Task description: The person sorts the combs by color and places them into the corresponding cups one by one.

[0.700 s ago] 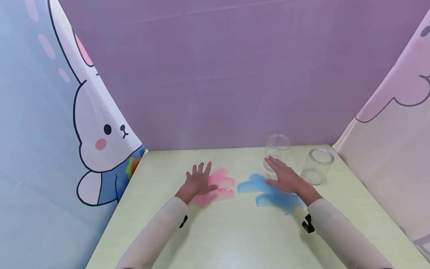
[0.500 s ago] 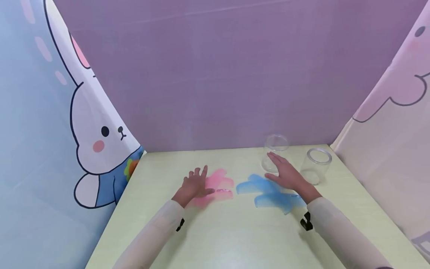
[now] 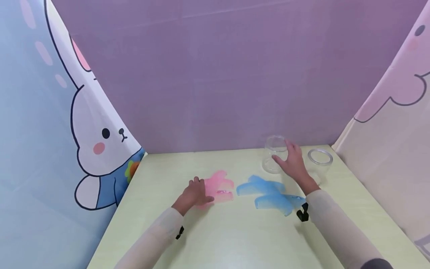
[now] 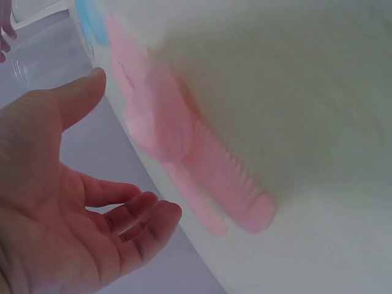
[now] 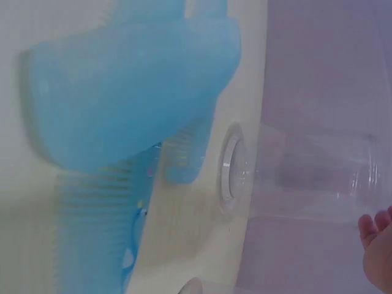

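Note:
Several pink combs [image 3: 219,181] lie overlapped on the table. My left hand [image 3: 194,193] is over their left side, and the left wrist view shows its fingers loosely bent, apart from the combs, with nothing in the palm. To the right lies a pile of several blue combs [image 3: 273,198], large in the right wrist view. Behind them a clear jar [image 3: 270,158] stands upright. My right hand [image 3: 293,164] is at this jar's right side, thumb and fingers spread, fingertips near the rim. In the right wrist view only a few of its fingertips show, beside the jar's top end.
A second clear jar [image 3: 320,164] stands upright at the right, partly behind my right hand. The pale table [image 3: 221,239] meets a purple cloth wall [image 3: 215,93] at the back. Printed cloths [image 3: 97,149] hang on both sides.
My right hand has moved from above the blue combs up and right to the jar's rim. My left hand has lowered toward the pink combs, its spread fingers now bent.

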`<state>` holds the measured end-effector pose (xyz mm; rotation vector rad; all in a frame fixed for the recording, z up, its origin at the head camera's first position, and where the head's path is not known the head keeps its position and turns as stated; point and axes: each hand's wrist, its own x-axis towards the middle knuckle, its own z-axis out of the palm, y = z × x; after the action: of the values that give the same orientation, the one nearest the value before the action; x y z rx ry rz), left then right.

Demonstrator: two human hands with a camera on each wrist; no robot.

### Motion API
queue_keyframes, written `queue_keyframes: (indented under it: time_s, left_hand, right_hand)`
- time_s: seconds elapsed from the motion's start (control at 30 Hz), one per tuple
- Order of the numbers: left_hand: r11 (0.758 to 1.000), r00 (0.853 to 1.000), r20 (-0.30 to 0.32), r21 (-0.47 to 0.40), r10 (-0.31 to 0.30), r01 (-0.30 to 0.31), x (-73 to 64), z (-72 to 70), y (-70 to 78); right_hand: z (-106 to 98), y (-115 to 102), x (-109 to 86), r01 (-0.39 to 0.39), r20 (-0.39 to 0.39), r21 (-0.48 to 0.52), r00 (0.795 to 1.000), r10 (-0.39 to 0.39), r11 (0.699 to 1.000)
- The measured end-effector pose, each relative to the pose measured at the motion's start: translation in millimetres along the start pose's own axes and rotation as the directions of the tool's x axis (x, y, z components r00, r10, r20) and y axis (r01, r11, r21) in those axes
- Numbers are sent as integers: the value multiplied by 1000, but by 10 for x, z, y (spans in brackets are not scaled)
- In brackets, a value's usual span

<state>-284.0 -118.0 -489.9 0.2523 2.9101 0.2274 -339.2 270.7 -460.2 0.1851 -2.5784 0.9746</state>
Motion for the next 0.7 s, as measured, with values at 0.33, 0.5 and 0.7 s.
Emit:
queue_keyframes:
  time_s: [0.33, 0.5, 0.7]
  left_hand:
    - [989, 999, 24, -141, -38, 41, -16, 170, -3]
    - [980, 999, 23, -195, -42, 46, -9, 242, -24]
    - [982, 998, 4, -179, -56, 56, 3, 236, -33]
  right_hand:
    - [54, 52, 215, -193, 4, 90, 981, 194, 977]
    - [127, 62, 240, -232, -9, 106, 972, 235, 967]
    - [196, 39, 287, -287, -13, 110, 957, 291, 951]
